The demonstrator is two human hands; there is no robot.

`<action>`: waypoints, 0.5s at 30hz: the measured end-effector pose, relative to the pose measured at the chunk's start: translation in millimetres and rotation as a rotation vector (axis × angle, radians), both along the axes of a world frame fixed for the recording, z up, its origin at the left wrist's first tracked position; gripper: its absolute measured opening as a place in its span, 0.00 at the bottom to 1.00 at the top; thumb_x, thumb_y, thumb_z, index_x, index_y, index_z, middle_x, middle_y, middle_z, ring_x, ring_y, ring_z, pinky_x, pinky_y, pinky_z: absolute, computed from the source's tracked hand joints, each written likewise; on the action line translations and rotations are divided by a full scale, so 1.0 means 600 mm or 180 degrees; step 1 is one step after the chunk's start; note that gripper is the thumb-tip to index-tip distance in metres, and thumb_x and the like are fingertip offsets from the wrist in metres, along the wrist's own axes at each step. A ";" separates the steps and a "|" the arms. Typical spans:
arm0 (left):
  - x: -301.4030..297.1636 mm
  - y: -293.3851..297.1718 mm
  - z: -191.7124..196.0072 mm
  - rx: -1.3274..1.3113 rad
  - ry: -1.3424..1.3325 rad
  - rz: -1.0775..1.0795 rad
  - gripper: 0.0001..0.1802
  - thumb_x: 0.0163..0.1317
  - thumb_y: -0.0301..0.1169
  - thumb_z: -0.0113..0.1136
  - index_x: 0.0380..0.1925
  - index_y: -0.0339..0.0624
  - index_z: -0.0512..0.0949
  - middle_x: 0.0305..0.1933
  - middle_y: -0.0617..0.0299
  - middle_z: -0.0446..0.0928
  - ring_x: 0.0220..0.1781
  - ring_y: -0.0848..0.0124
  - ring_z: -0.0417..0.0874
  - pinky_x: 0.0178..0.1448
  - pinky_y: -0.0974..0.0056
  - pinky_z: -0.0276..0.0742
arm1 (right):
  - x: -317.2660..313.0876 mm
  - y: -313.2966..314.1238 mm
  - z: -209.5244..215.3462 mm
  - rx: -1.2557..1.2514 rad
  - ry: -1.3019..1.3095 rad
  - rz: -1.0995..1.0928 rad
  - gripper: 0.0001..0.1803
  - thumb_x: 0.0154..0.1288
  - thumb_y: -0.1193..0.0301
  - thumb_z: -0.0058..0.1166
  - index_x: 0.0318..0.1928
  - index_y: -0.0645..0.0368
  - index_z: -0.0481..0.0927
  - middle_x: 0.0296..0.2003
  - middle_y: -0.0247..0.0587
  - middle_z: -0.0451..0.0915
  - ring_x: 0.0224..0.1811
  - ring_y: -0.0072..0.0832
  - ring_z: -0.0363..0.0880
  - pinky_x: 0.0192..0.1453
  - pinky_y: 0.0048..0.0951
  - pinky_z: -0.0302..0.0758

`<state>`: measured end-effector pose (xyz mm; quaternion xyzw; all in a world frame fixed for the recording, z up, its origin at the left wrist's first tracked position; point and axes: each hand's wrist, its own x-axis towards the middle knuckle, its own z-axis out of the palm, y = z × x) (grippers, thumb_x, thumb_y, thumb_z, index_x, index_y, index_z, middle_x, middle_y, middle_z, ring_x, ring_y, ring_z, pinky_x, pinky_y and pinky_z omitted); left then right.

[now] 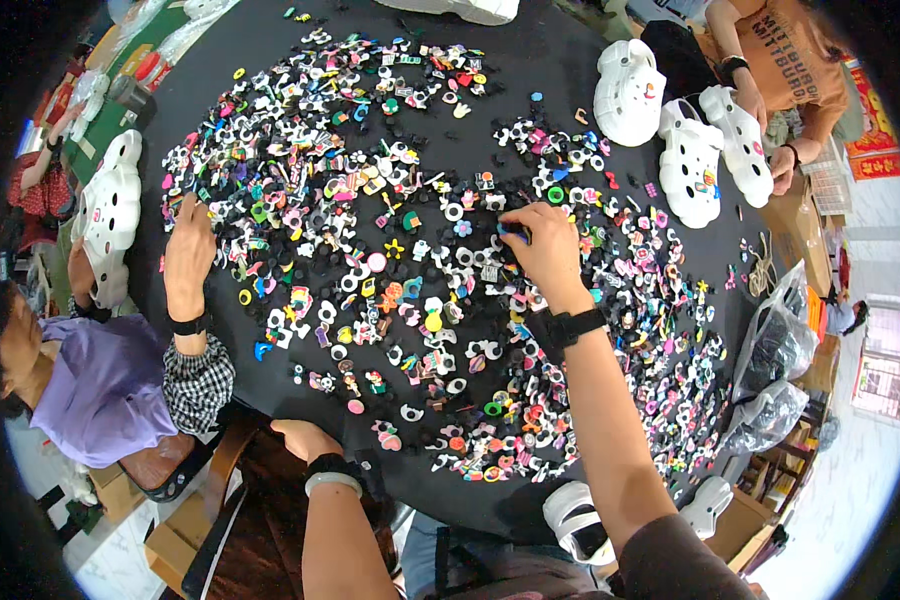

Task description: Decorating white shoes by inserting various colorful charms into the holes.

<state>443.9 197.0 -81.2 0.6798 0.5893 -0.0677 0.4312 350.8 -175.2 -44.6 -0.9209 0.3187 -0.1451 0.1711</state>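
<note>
My right hand (545, 250) reaches over the middle of a black table, its thumb and fingers pinched on a small shoe charm (516, 231) that shows dark with a bit of blue. Most of that charm is hidden by the fingers. Around it lie loose shoe charms in many colours, among them a yellow star-shaped charm (394, 249) and a green-and-orange charm (411, 220). My left hand (307, 440) is low at the table's near edge, beside brown fabric. Its fingers point left and are partly hidden, and I see nothing in it.
White clogs (630, 95) stand at the far right, where a person in orange handles another white clog (735, 140). At left, a person in purple reaches among the charms and holds a white clog (110, 205). A white clog (575, 520) sits by my right forearm. Plastic bags (775, 330) lie at right.
</note>
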 end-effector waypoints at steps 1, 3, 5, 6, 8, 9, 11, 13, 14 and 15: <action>0.002 0.005 -0.002 -0.0032 0.0027 0.0002 0.46 0.65 0.63 0.32 0.60 0.30 0.71 0.66 0.47 0.70 0.63 0.51 0.73 0.67 0.53 0.66 | 0.001 0.002 0.004 0.0093 0.0021 0.0009 0.15 0.52 0.68 0.66 0.44 0.46 0.86 0.36 0.31 0.81 0.45 0.35 0.77 0.49 0.40 0.70; 0.001 0.009 -0.007 -0.0021 -0.0050 0.0009 0.46 0.65 0.63 0.32 0.60 0.29 0.72 0.66 0.46 0.70 0.63 0.51 0.73 0.67 0.53 0.66 | -0.001 0.007 0.007 0.0166 -0.0036 -0.0006 0.14 0.52 0.69 0.66 0.42 0.48 0.86 0.35 0.31 0.82 0.43 0.36 0.77 0.49 0.39 0.70; 0.000 0.015 -0.014 -0.0014 -0.0124 0.0014 0.46 0.65 0.63 0.32 0.59 0.29 0.72 0.66 0.46 0.70 0.62 0.50 0.73 0.67 0.54 0.66 | -0.009 0.011 0.004 0.0469 -0.0550 -0.0064 0.12 0.54 0.70 0.66 0.41 0.49 0.87 0.32 0.36 0.82 0.35 0.35 0.78 0.43 0.35 0.72; 0.001 0.018 -0.016 -0.0006 -0.0086 -0.0040 0.45 0.65 0.63 0.32 0.59 0.29 0.72 0.66 0.46 0.70 0.62 0.50 0.74 0.67 0.53 0.66 | -0.012 0.015 0.011 0.0465 -0.0541 -0.0063 0.12 0.54 0.70 0.66 0.41 0.49 0.87 0.32 0.36 0.82 0.35 0.35 0.78 0.43 0.35 0.72; 0.000 0.017 -0.017 -0.0001 -0.0042 -0.0098 0.45 0.65 0.63 0.32 0.59 0.30 0.72 0.66 0.46 0.70 0.62 0.50 0.74 0.66 0.53 0.66 | -0.022 0.021 0.027 0.1581 -0.0675 -0.0501 0.11 0.58 0.70 0.65 0.43 0.54 0.87 0.30 0.39 0.82 0.28 0.28 0.77 0.34 0.28 0.71; 0.001 0.010 -0.007 -0.0023 -0.0023 -0.0024 0.46 0.65 0.63 0.33 0.59 0.30 0.72 0.66 0.47 0.70 0.62 0.50 0.74 0.66 0.52 0.67 | -0.027 0.023 0.033 0.1575 -0.0672 -0.0514 0.11 0.58 0.70 0.65 0.43 0.54 0.87 0.30 0.39 0.82 0.28 0.28 0.77 0.34 0.28 0.71; 0.001 0.006 -0.006 -0.0050 0.0003 0.0036 0.46 0.65 0.64 0.33 0.59 0.30 0.72 0.67 0.47 0.69 0.62 0.50 0.74 0.66 0.52 0.67 | -0.035 0.027 0.047 0.2110 -0.0878 -0.0501 0.12 0.62 0.69 0.63 0.45 0.60 0.86 0.29 0.37 0.82 0.25 0.18 0.73 0.29 0.22 0.68; 0.003 0.011 -0.013 0.0047 0.0098 0.0060 0.46 0.64 0.65 0.33 0.60 0.31 0.71 0.67 0.48 0.69 0.63 0.50 0.73 0.66 0.51 0.67 | -0.038 0.031 0.063 0.2323 -0.0851 -0.0539 0.13 0.63 0.68 0.63 0.43 0.64 0.85 0.29 0.32 0.81 0.25 0.14 0.71 0.30 0.19 0.67; 0.002 0.012 -0.015 0.0044 0.0102 0.0049 0.46 0.64 0.65 0.33 0.60 0.31 0.71 0.67 0.48 0.69 0.63 0.50 0.73 0.66 0.51 0.67 | -0.041 0.030 0.063 0.2467 -0.0901 -0.0501 0.13 0.62 0.68 0.64 0.43 0.65 0.85 0.29 0.31 0.81 0.25 0.13 0.71 0.29 0.19 0.67; 0.002 0.007 -0.008 0.0099 0.0102 0.0011 0.46 0.64 0.65 0.33 0.60 0.31 0.71 0.67 0.48 0.69 0.63 0.50 0.73 0.67 0.51 0.67 | -0.043 0.030 0.065 0.2613 -0.0953 -0.0460 0.13 0.62 0.69 0.64 0.42 0.65 0.85 0.28 0.29 0.80 0.25 0.12 0.70 0.29 0.19 0.66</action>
